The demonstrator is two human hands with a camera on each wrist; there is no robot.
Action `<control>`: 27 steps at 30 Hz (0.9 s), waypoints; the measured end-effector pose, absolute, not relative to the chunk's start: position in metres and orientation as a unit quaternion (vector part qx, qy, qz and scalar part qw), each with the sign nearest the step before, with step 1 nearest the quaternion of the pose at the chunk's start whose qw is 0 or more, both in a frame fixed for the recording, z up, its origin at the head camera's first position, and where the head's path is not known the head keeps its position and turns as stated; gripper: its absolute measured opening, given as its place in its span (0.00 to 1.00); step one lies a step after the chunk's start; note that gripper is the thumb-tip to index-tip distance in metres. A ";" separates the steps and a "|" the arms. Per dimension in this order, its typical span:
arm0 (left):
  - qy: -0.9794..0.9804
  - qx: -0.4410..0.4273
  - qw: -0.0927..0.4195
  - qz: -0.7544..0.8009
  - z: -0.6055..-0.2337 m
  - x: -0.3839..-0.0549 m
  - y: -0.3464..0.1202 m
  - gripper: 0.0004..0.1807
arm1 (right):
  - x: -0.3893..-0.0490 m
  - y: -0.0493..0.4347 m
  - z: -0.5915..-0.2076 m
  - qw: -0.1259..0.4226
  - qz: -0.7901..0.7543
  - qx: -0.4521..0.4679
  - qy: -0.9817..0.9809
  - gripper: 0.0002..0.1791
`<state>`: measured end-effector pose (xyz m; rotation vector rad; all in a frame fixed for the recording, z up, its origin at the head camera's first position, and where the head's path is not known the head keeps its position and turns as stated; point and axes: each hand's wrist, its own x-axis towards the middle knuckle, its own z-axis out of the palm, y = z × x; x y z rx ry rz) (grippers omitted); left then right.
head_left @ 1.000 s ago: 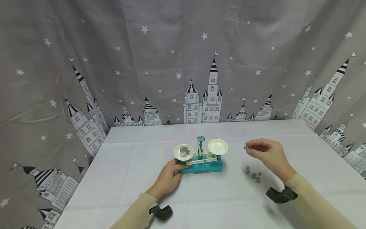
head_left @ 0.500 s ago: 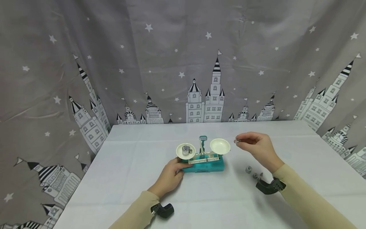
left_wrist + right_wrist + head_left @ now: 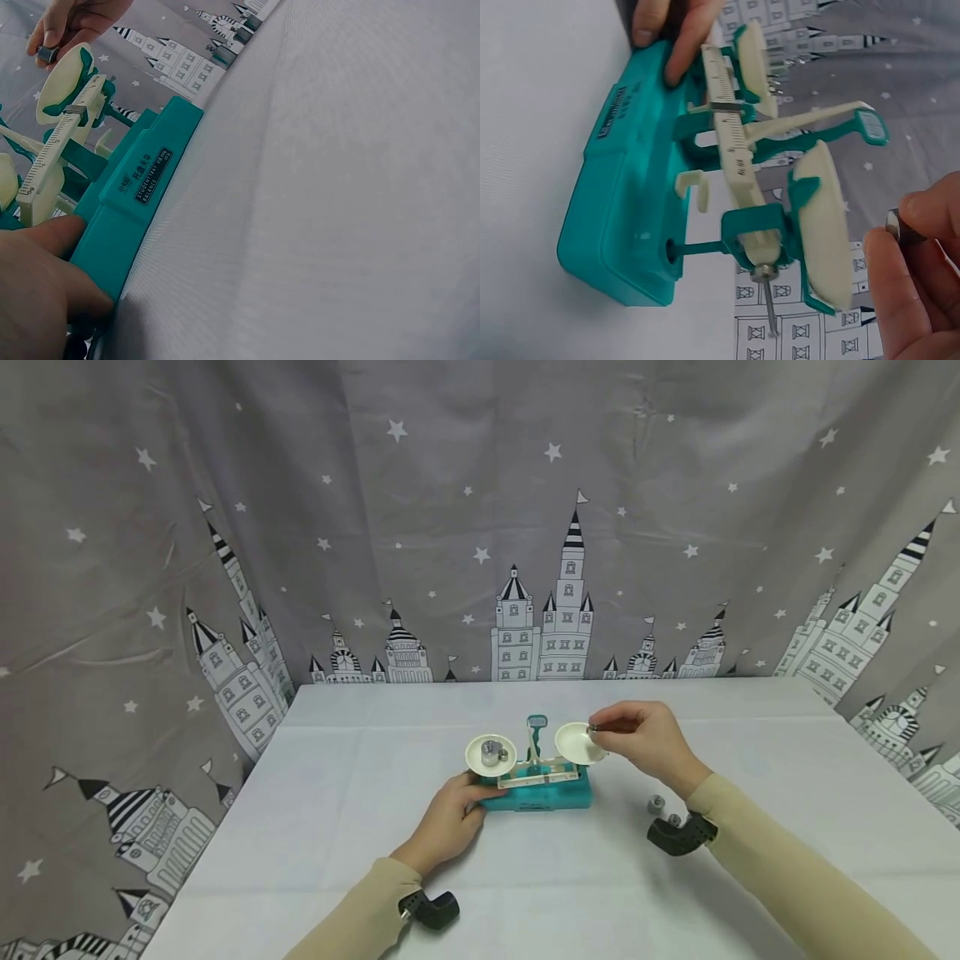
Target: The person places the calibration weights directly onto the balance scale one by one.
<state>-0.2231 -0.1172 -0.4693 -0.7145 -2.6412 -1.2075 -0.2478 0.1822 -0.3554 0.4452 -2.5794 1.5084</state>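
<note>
A teal balance scale [image 3: 551, 797] with two cream pans stands on the white table. Its left end is gripped by my left hand [image 3: 442, 822], thumb at the front and a finger on top of the base. Several metal weights [image 3: 491, 753] sit in the left pan [image 3: 472, 762], which hangs lower than the right pan [image 3: 573, 746]. Between thumb and fingertips my right hand [image 3: 651, 745] pinches a small metal weight [image 3: 904, 227]. That hand is at the right edge of the right pan, the weight just above it; in the right wrist view they are apart.
More metal weights [image 3: 656, 804] stand on the table [image 3: 337, 827] right of the scale, partly hidden by the right wrist's black camera mount [image 3: 681, 833]. A grey curtain [image 3: 435, 460] printed with castles and stars hangs behind the table.
My right hand has moved left with the pinched weight, from above the loose weights to the right pan. The left hand keeps its grip on the scale's base.
</note>
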 end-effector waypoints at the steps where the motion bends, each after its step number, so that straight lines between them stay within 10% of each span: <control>1: -0.881 -0.238 0.075 -0.402 -0.469 -0.223 -0.117 0.20 | -0.249 0.180 -0.356 0.060 0.492 0.151 -0.855 0.11; 27: -0.879 -0.238 0.075 -0.406 -0.467 -0.221 -0.117 0.21 | -0.254 0.151 -0.362 0.056 0.426 0.155 -0.890 0.09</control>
